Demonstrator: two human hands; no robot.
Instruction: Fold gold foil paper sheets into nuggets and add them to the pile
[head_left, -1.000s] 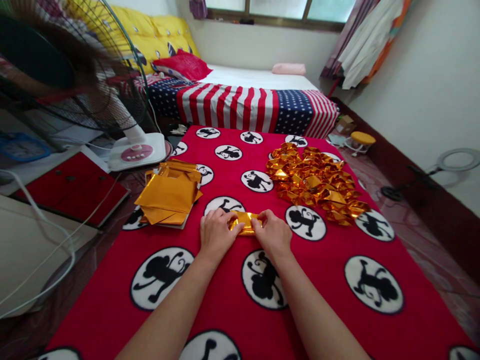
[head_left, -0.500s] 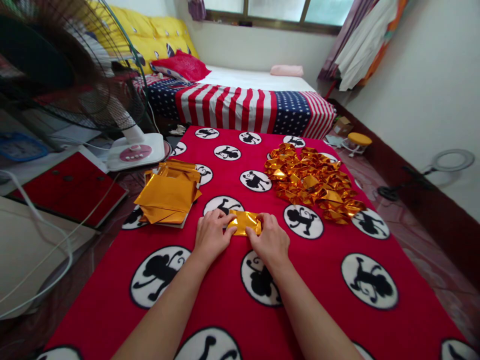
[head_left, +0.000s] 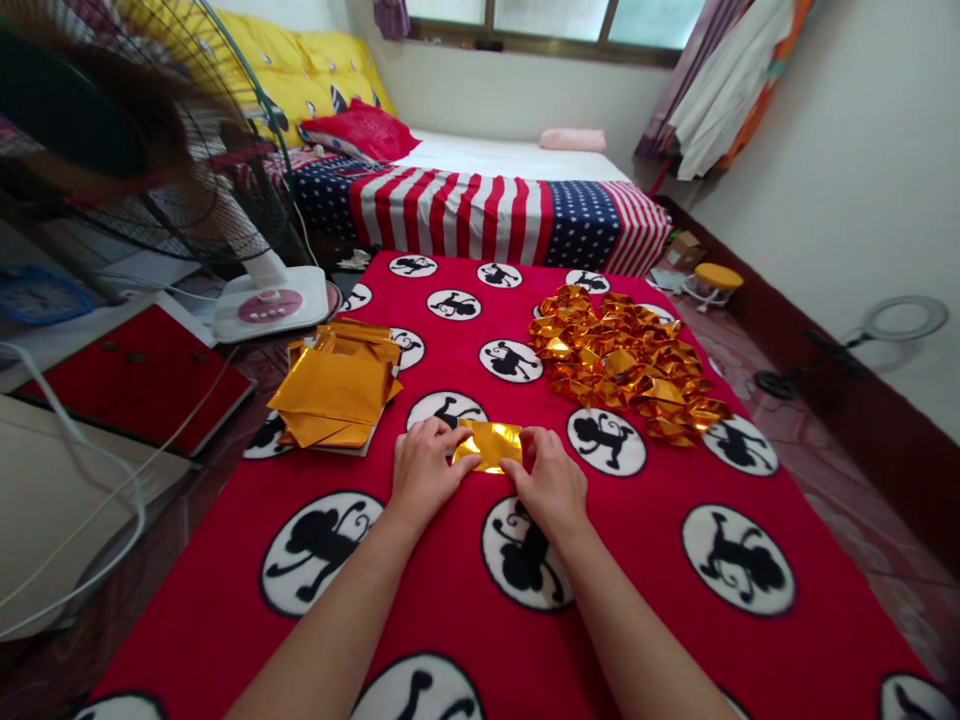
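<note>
A folded rectangle of shiny gold foil paper (head_left: 489, 447) lies flat on the red monkey-print cloth (head_left: 465, 600). Its left end is pinched by my left hand (head_left: 429, 465), thumb on the lower edge and fingers along the top. My right hand (head_left: 551, 478) is at the other end, with its thumb on the lower right corner and its fingers by the upper right one. To the left sits a stack of flat gold foil sheets (head_left: 337, 385). Folded gold foil pieces (head_left: 622, 365) are heaped at the right.
A fan (head_left: 270, 300) with blurred blades stands at the left, beside a red panel (head_left: 139, 370) and a white cable (head_left: 139, 490). Beyond the cloth is a bed with a striped, starred cover (head_left: 480, 215). A yellow-topped stool (head_left: 718, 277) is on the floor at right.
My right hand has shifted slightly right, its thumb sliding outward along the foil's lower edge, so more of the foil shows. My left hand is almost still.
</note>
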